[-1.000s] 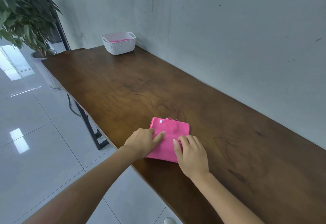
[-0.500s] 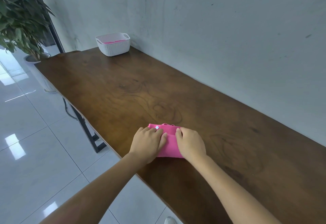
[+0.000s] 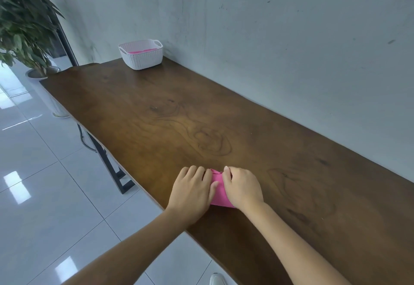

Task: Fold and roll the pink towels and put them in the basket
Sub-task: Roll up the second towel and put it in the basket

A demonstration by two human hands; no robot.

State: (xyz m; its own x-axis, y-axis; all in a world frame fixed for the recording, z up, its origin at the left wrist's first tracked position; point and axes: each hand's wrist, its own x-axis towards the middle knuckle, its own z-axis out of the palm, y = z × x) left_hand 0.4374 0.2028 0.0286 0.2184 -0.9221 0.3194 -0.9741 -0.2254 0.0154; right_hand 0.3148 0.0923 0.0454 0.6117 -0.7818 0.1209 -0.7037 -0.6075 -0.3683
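Mostly hidden: small folded bright-pink cloth towel (image 3: 218, 191), flat on dark brown wooden tabletop (image 3: 179, 116) nr its front edge, pinned btwn both hands. Left hand (image 3: 192, 191) on towel's left part, fingers curled over the cloth w/ thumb against it. Right hand (image 3: 243, 187) on right part, fingers bent round far edge, gripping. Stood well apart at table's far end by grey wall (image 3: 291, 38): white woven-look plastic basket (image 3: 141, 57), more pink cloth inside. Seen far left: leafy green potted plant (image 3: 24, 29) on glossy white tile floor (image 3: 44, 195).
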